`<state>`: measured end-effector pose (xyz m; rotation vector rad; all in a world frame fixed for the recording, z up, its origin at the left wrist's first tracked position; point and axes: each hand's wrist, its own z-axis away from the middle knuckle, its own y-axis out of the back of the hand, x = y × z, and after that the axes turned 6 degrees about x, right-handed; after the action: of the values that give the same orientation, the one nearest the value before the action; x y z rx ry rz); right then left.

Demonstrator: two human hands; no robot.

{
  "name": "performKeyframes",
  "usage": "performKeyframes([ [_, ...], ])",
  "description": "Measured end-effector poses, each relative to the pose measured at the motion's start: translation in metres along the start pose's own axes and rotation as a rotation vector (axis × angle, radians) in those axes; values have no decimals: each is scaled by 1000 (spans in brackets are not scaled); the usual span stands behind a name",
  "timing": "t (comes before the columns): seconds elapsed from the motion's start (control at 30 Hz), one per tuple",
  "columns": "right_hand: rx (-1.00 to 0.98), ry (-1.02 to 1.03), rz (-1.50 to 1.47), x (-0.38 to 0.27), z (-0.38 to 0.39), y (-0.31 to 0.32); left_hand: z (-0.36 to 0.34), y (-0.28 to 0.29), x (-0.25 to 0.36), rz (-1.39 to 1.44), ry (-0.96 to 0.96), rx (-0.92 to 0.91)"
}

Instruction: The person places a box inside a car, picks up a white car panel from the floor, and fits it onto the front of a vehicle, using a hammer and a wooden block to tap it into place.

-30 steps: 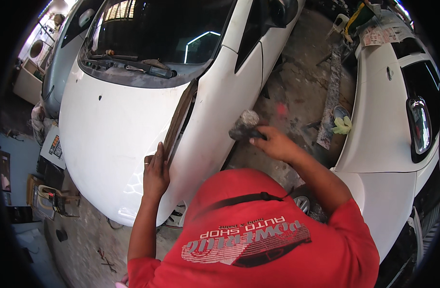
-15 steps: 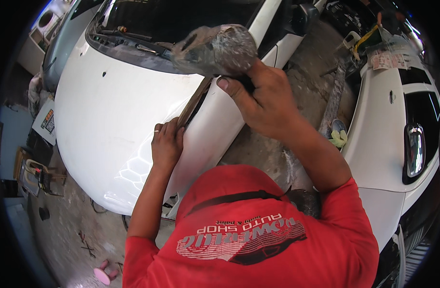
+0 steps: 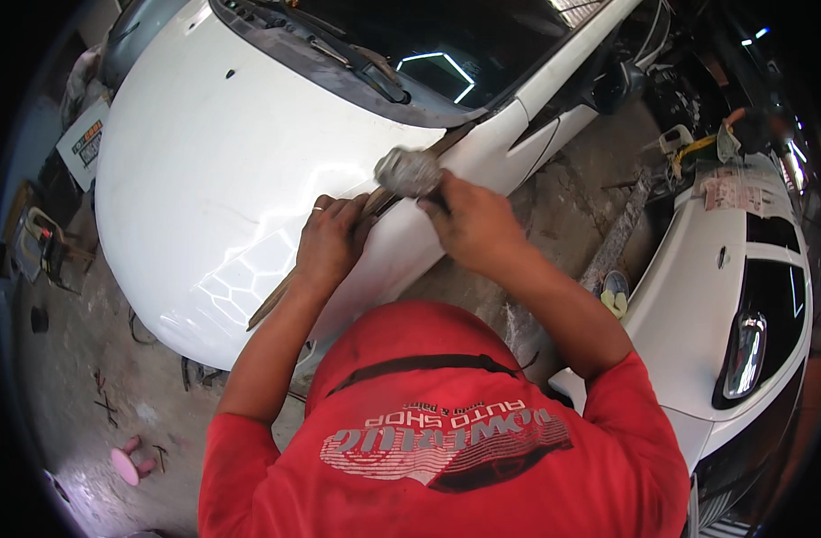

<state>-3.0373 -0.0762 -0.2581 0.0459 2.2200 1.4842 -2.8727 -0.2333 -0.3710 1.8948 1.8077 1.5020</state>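
My left hand (image 3: 330, 238) is closed over a long, thin wooden strip (image 3: 269, 307), a ring on one finger. The strip lies along the seam between the white car's hood (image 3: 186, 188) and its fender (image 3: 410, 255), its near end sticking out past my wrist over the hood. My right hand (image 3: 482, 220) grips a roundish grey tool (image 3: 409, 170) that looks wrapped in clear plastic. Motion blurs it, so its exact kind does not show. The tool is just over the strip, a little beyond my left fingers; whether they touch is unclear.
Beyond the hood are the wipers (image 3: 361, 67) and dark windshield (image 3: 446, 54). A second white car (image 3: 688, 296) stands on the right, with a mirror (image 3: 742, 359) jutting out. A pink stool (image 3: 128, 462) is at lower left, and a chair (image 3: 43, 242) at far left.
My right hand has swung the grey tool down from a raised position toward the strip. My left hand stays on the strip. The whole view has shifted, bringing the strip's near end into sight.
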Motion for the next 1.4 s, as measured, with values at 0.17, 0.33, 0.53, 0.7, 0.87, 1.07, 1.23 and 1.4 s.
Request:
performKeyframes([
  [0.17, 162, -10, -171, -14, -14, 45, 0, 4, 1, -9, 66, -23],
  [0.33, 375, 478, 145, -7, 20, 62, 1, 5, 5, -1, 78, -28],
  [0.53, -172, -30, 16, 6, 13, -12, 1, 0, 0, -70, 94, -79],
  [0.7, -121, -99, -88, -1, 3, -1, 3, 1, -3, -33, 47, -7],
  [0.87, 55, -166, -261, 19, 19, 17, -9, 8, 13, -31, 157, -89],
  [1.07, 213, -214, -351, 33, 31, 43, -13, 0, 25, -86, 118, -90],
  [1.23, 226, -258, -357, 43, 36, 59, -16, -12, 30, -192, 88, -96],
  [1.4, 302, -189, -297, 39, 28, 78, -24, -12, 36, -248, 95, -152],
])
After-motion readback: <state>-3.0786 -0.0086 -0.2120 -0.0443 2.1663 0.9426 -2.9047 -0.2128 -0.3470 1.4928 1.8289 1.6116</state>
